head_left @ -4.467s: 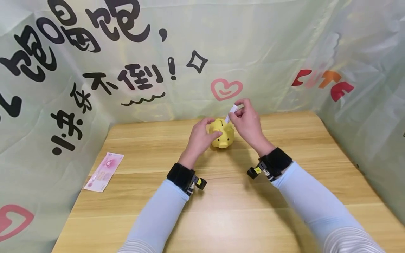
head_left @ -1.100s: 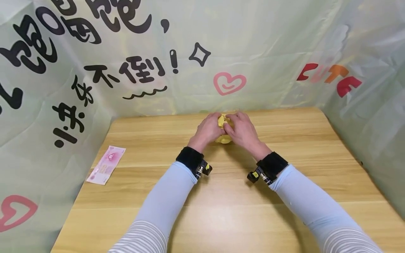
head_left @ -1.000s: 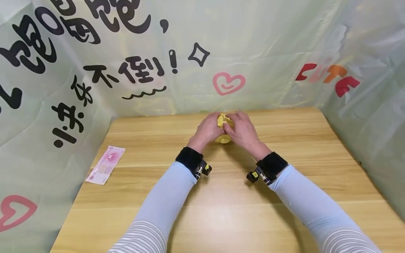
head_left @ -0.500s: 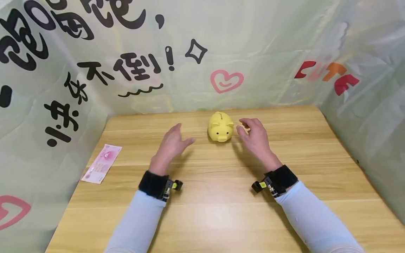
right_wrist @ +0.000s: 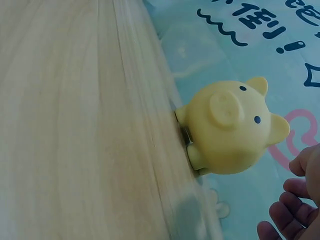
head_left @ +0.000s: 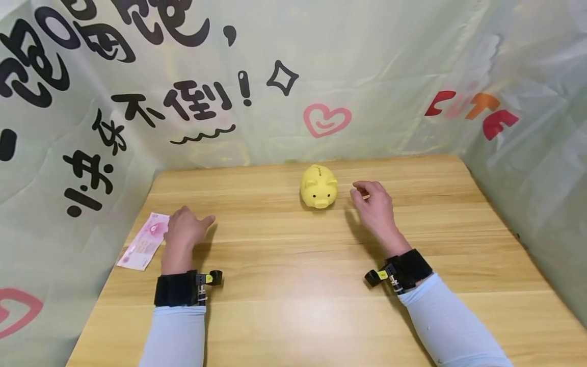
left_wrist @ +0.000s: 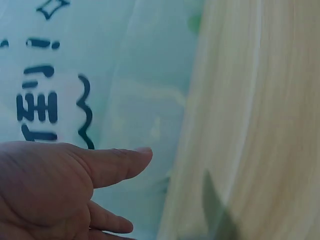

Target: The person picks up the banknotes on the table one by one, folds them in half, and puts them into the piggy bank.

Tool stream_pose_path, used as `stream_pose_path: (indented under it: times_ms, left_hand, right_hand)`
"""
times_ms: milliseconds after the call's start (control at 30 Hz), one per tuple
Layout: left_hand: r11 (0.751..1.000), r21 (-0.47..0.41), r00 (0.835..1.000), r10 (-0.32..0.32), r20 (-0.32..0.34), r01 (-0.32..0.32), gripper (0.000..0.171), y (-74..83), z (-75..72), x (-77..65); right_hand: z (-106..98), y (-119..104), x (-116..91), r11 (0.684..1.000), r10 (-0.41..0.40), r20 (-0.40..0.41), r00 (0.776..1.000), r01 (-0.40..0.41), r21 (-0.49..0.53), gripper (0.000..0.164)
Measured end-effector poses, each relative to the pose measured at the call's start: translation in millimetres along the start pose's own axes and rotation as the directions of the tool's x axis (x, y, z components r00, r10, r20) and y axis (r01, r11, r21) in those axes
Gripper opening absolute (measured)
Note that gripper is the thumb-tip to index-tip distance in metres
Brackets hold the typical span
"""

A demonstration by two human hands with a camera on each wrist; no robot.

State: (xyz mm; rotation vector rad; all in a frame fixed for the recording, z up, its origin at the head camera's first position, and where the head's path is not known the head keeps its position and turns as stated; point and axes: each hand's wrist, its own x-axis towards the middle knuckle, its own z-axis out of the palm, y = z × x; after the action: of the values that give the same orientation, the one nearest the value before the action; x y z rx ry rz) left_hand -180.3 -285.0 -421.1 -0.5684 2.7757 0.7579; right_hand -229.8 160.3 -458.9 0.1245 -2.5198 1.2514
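A yellow piggy bank (head_left: 319, 187) stands upright near the table's back edge, its snout toward me and a slot on its back. To its right my right hand (head_left: 377, 213) hovers, fingers loosely bent, holding nothing; the right wrist view has the piggy bank (right_wrist: 227, 127) apart from the fingertips. Over at the left, my left hand (head_left: 185, 232) is beside the pink banknote (head_left: 145, 242) and covers part of its right edge. Its thumb points away from the note. In the left wrist view the thumb (left_wrist: 120, 165) sticks out straight, and nothing shows in the hand.
The wooden table (head_left: 293, 306) has a pale printed cloth (head_left: 385, 76) standing behind it and along both sides. Black lettering, a pink heart and coloured letters are printed on the cloth. A black strap with a small camera (head_left: 214, 278) sits on each wrist.
The white folded slip at the piggy bank is out of sight now. Both hands have let go of the piggy bank; my left hand has swung left to the banknote, my right drawn slightly back.
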Motion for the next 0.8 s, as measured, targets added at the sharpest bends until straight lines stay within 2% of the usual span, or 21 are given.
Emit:
stream_pose_path:
  times_ms: [100, 233, 433, 600, 800]
  left_hand:
    - [0.999, 0.018, 0.999, -0.045, 0.006, 0.045, 0.104, -10.0, -0.6, 2.6]
    - [0.995, 0.040, 0.995, -0.094, 0.036, 0.093, 0.108, -14.6, 0.9, 3.3]
    - [0.994, 0.030, 0.987, -0.110, 0.117, 0.107, 0.106, -15.5, 5.6, 4.0]
    - [0.997, 0.036, 0.986, -0.075, 0.147, 0.070, 0.097, -10.5, 9.4, 4.7]
    - [0.992, 0.108, 0.989, 0.043, 0.141, -0.059, 0.088, 13.1, 24.7, 0.6]
  right_hand:
    - [0.6, -0.2, -1.0, 1.000, 0.003, 0.003, 1.000, -0.003, -0.001, 0.033]
    - [1.4, -0.3, -1.9, 1.000, 0.018, 0.013, 1.000, -0.018, -0.001, 0.032]
    - [2.8, 1.3, -3.4, 1.000, 0.030, 0.033, 0.999, -0.030, -0.008, 0.032]
    - [3.9, 2.9, -3.9, 1.000, 0.028, 0.027, 0.999, -0.028, -0.015, 0.032]
    - [5.8, 2.5, -4.1, 0.999, 0.030, 0.016, 0.999, -0.029, -0.024, 0.030]
